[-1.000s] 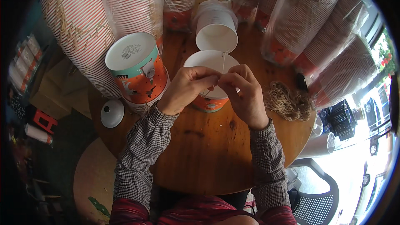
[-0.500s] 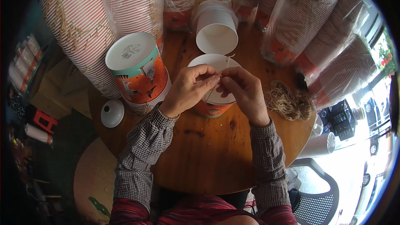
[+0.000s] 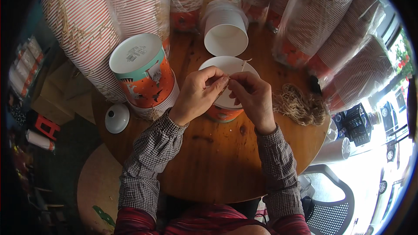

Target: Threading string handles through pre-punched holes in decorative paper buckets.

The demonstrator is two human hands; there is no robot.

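Both my hands meet over an open paper bucket, white inside and orange outside, which stands on the round wooden table. My left hand is closed in a pinch, thumb against forefinger. My right hand pinches at the same spot, its fingertips touching the left ones. Between them is a thin, pale piece of twine; one loose end sticks up above the right forefinger, while the fingers hide most of the rest. Right of my right hand lies a tangled bundle of tan twine.
An upturned orange bucket sits on a white stack at left, beside a white lid with a dark knob. White nested buckets lie sideways beyond. Tall wrapped bucket stacks ring the table's far side. A grey chair stands at right.
My right wrist has shifted slightly left. The twine's loose end has moved a little to the right, and less twine shows below my fingers. The bucket beneath sits slightly farther right.
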